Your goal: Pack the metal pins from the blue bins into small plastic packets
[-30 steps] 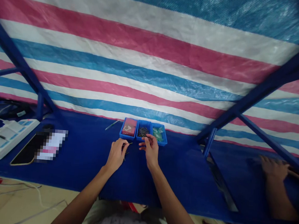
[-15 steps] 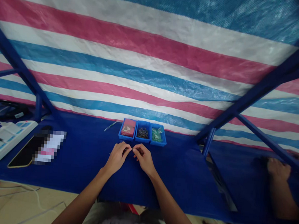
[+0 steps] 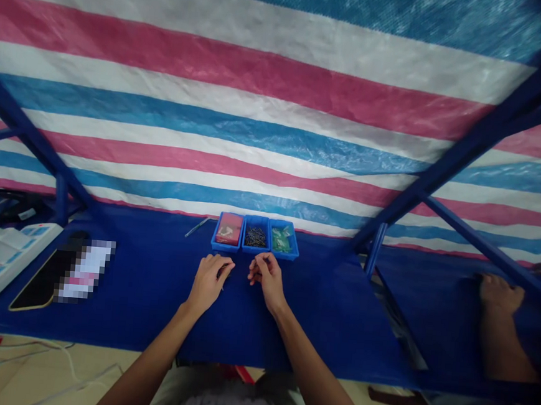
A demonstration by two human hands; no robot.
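My left hand (image 3: 208, 280) hovers over the blue tabletop, thumb and fingertips closed in a pinch. A small thin dark bit shows below its fingers, too small to name. Apart from it on the right, my right hand (image 3: 269, 280) has loosely curled fingers with gaps between them and nothing visible in them. Just beyond the hands stand three small blue bins: the left bin (image 3: 226, 247) with a red lining and small pale pieces, the middle bin (image 3: 254, 248) with dark screws (image 3: 255, 235), the right bin (image 3: 287, 255) with green pieces (image 3: 281, 239).
A thin pen-like stick (image 3: 197, 227) lies left of the bins. Farther left are a black phone (image 3: 42, 278), a blurred-out patch and a white power strip (image 3: 8, 257) with cables. Blue frame bars (image 3: 406, 201) slope on both sides. Another person's hand (image 3: 502, 294) rests at right.
My hands, whose fingertips met before, have come apart. The right hand has moved right and slightly forward and its fingers have loosened; the left has shifted a little left, still pinched.
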